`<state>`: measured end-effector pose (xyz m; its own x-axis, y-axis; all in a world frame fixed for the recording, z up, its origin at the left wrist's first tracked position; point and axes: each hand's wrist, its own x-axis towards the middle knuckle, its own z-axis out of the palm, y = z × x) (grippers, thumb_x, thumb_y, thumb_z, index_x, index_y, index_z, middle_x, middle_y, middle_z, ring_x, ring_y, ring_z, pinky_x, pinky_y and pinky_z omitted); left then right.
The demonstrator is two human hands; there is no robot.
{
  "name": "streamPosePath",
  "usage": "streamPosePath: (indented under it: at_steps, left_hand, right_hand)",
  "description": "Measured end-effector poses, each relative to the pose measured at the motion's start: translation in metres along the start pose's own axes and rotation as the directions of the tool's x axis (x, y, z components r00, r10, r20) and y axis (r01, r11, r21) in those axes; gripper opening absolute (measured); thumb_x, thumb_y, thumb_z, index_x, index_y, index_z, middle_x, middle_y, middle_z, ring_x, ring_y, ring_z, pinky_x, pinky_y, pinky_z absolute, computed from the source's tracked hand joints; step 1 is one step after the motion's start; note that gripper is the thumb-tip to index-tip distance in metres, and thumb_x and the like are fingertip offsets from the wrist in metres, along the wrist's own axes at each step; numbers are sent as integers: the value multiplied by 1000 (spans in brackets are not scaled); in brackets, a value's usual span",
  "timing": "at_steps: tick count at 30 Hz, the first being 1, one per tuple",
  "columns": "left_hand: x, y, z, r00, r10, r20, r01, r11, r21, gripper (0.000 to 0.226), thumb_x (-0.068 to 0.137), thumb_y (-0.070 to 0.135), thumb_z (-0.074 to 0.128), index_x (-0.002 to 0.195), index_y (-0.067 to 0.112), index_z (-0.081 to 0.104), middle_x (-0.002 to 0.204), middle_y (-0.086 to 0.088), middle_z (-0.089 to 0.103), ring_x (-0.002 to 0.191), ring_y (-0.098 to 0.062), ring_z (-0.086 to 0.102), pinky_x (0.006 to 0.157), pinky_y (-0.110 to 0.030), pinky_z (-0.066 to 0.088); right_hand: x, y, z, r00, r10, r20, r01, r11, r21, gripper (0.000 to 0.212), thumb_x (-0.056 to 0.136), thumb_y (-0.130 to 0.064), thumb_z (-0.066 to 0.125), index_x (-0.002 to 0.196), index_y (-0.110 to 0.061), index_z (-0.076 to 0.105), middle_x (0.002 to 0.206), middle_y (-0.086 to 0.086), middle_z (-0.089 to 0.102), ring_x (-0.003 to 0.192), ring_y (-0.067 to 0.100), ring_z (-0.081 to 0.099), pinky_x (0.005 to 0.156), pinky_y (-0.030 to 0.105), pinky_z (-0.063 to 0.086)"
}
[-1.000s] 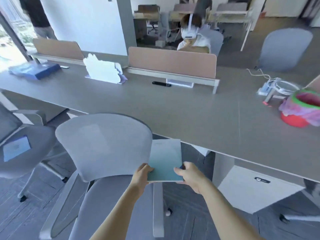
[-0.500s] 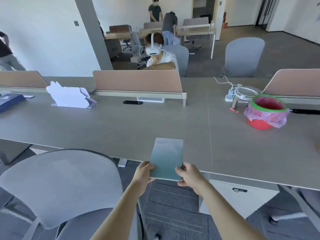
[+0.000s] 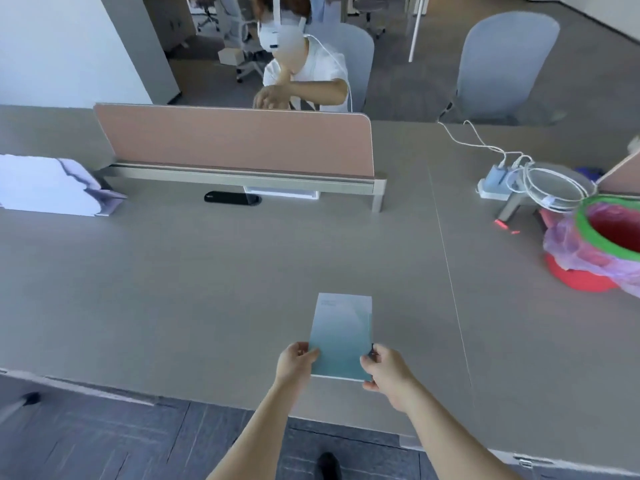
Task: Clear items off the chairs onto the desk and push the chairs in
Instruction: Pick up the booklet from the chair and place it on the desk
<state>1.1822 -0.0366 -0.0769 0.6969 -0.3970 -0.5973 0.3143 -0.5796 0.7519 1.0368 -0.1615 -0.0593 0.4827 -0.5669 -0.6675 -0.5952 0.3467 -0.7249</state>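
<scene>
Teal booklet [image 3: 341, 336] out over the desk [image 3: 207, 289], held flat and lengthwise, long side running away from the near edge. The cover fades from pale grey-white at the far end to deeper teal at the near end, with a thin white edge showing along the bottom. Left hand [image 3: 294, 363] pinches the near left corner, right hand [image 3: 386, 372] the near right corner. It sits just inside the desk's near edge, left of the seam; whether it touches the grey top, can't tell.
</scene>
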Motion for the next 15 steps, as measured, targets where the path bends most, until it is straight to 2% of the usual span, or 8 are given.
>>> streamPosePath:
  at_steps: [2, 4, 7, 9, 11, 13, 15]
  left_hand:
    - [27, 14, 5, 1000, -5, 5, 5, 999, 36, 14, 87, 11, 66, 98, 7, 73, 85, -7, 71, 67, -18, 58, 55, -28, 40]
    - [43, 23, 10, 1000, -7, 11, 6, 998, 67, 9, 85, 10, 64, 83, 13, 72, 72, -3, 64, 58, -17, 50, 55, -28, 36]
    - [54, 33, 10, 999, -12, 42, 6, 992, 122, 19, 78, 5, 55, 64, 17, 57, 64, -5, 45, 60, -23, 35, 59, -32, 27]
    - [57, 39, 7, 996, -57, 69, 47, 989, 142, 15, 71, 8, 51, 61, 16, 45, 67, -8, 38, 64, -24, 31, 57, -31, 23]
    - [56, 45, 2, 992, -120, 39, 117, 991, 63, 8, 63, 15, 50, 60, 18, 44, 67, -6, 39, 68, -26, 34, 56, -32, 28]
    - [52, 50, -5, 993, -117, -7, 117, 993, 11, 4, 60, 16, 47, 63, 20, 47, 66, -4, 40, 69, -25, 35, 61, -36, 31]
    - [46, 55, -12, 996, -88, -29, 87, 996, -24, 10, 61, 16, 46, 71, 20, 49, 73, -9, 35, 74, -24, 30, 66, -37, 25]
  right_hand:
    - [24, -13, 1, 999, 28, -31, -27, 999, 30, 6, 96, -11, 54, 100, -12, 59, 84, -1, 49, 65, 12, 48, 58, 25, 54]
    - [39, -22, 1, 997, 47, -59, -44, 997, 60, 11, 97, -8, 52, 106, -10, 59, 89, 0, 53, 71, 12, 51, 61, 24, 53]
    - [50, -33, -3, 996, 75, -50, -73, 997, 33, 17, 96, -3, 48, 108, -5, 59, 95, 6, 55, 81, 19, 51, 66, 25, 51]
    - [52, -41, -8, 993, 111, -39, -113, 992, -64, 11, 91, 0, 45, 92, -7, 54, 87, 10, 44, 75, 24, 36, 64, 26, 43]
    - [51, -51, -13, 992, 113, -63, -121, 982, -148, 17, 85, 2, 44, 79, -14, 41, 84, 10, 33, 76, 25, 25, 62, 27, 33]
    - [48, -64, -16, 994, 44, -101, -67, 968, -240, 21, 81, -1, 48, 73, -17, 36, 80, 9, 30, 77, 26, 24, 63, 31, 30]
    - [47, -81, -18, 994, -42, -97, 9, 947, -321, 20, 79, -7, 49, 67, -17, 36, 73, 8, 29, 72, 24, 25, 64, 35, 25]
